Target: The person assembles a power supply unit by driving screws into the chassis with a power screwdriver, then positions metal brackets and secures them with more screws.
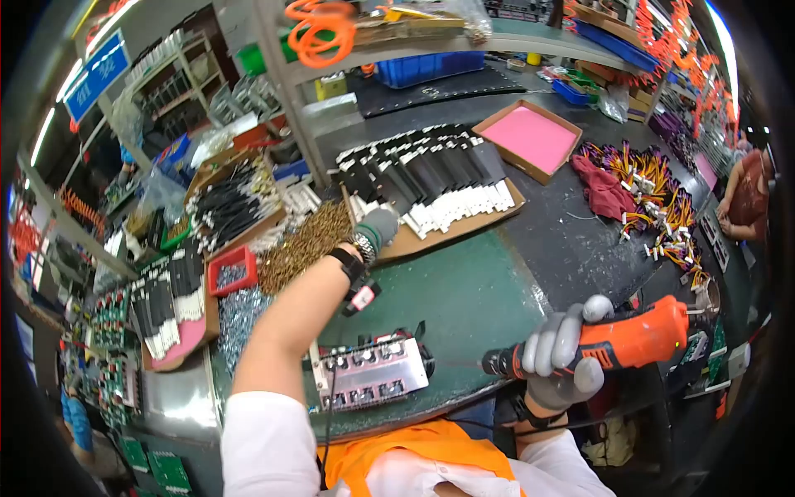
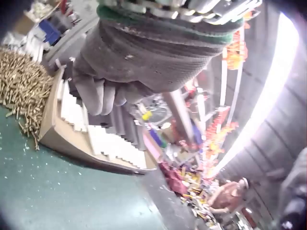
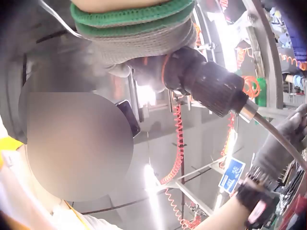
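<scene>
My gloved left hand [image 1: 379,228] reaches to the near left part of a cardboard box [image 1: 399,247] filled with rows of black strips with white ends [image 1: 439,170]. In the left wrist view the hand's fingers [image 2: 98,98] bend down among the strips; whether they pinch one I cannot tell. My gloved right hand [image 1: 559,348] grips an orange and black power drill [image 1: 638,333] to the right. Its chuck [image 3: 211,86] carries a long thin bit, pointing left in the head view. Between my forearms lies an electronic module [image 1: 406,374] with a silver metal plate, on the green mat.
Loose brass-coloured pieces [image 1: 306,240] are heaped left of the box, beside a red bin [image 1: 233,272]. A pink-lined tray [image 1: 530,137] stands behind it. Bundles of coloured wires [image 1: 654,178] and a dark red cloth [image 1: 600,189] lie right. Another person [image 1: 745,195] is at far right.
</scene>
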`<state>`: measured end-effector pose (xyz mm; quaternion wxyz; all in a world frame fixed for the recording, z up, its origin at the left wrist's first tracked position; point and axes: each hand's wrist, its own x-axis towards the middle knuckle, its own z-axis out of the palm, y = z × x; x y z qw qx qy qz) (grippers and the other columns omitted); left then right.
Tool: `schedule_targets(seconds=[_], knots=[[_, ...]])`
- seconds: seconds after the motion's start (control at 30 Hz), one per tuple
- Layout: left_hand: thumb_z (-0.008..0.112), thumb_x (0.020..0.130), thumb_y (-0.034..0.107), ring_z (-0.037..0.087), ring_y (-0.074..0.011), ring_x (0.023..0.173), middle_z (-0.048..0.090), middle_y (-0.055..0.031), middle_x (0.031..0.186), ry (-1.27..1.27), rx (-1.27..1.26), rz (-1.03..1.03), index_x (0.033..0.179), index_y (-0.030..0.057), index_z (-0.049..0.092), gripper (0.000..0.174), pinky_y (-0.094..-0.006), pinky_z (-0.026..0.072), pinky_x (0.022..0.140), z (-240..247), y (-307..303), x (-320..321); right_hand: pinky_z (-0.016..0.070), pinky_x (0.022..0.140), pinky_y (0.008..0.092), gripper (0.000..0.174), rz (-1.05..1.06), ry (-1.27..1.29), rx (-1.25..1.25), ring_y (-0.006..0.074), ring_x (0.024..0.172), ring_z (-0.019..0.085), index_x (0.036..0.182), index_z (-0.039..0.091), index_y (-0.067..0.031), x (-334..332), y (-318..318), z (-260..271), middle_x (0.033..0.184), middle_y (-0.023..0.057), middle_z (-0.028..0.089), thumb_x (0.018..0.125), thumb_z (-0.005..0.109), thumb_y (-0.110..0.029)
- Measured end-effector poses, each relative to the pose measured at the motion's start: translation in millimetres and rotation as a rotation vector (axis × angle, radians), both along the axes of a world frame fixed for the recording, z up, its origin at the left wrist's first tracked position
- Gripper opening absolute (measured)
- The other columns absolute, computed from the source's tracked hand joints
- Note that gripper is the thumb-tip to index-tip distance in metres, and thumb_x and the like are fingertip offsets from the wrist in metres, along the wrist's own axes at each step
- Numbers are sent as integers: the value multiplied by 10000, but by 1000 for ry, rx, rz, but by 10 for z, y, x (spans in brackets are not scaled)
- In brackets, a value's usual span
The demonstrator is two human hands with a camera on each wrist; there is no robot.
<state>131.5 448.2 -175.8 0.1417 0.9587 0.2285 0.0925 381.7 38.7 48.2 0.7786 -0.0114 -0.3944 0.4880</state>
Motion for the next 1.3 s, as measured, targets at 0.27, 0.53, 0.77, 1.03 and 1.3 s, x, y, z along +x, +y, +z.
schedule_targets(seconds=[0.27,0.53,0.77,1.03,1.3], knots=[[732,809,297,602,-171,491,640,-81,622,-486,-876,1215,783,-23,658,329,-317,472,476,562,-801,814,410,424,307,530,-304,39,-152,147,448,452,1227,407,-27,562,-200,-312,686,50,519,800,699,-143],[770,786,211,566,-128,442,630,-72,592,-642,-950,1159,723,11,665,234,-268,412,373,632,-788,824,359,442,305,532,-273,22,-192,135,445,394,1235,380,-36,475,-218,-368,690,43,478,806,668,-159],[677,831,286,470,-78,504,576,16,664,-667,-945,703,800,43,680,245,-208,359,461,1552,-1352,578,357,460,290,552,-280,23,-165,127,458,389,1235,383,-41,359,-317,-173,680,22,450,801,683,-203],[546,874,200,429,-53,563,496,24,690,-626,-1181,382,1165,-31,559,371,-195,349,502,2718,-3369,234,382,424,290,570,-331,-37,318,124,447,440,1298,393,-39,271,-178,481,664,26,484,844,696,-206],[490,946,276,415,-75,581,493,19,654,-583,-1151,531,825,44,566,272,-233,331,534,2280,-4260,-312,395,414,294,625,-150,-140,387,126,447,453,1374,379,-47,-68,-132,660,690,25,485,861,674,-246]])
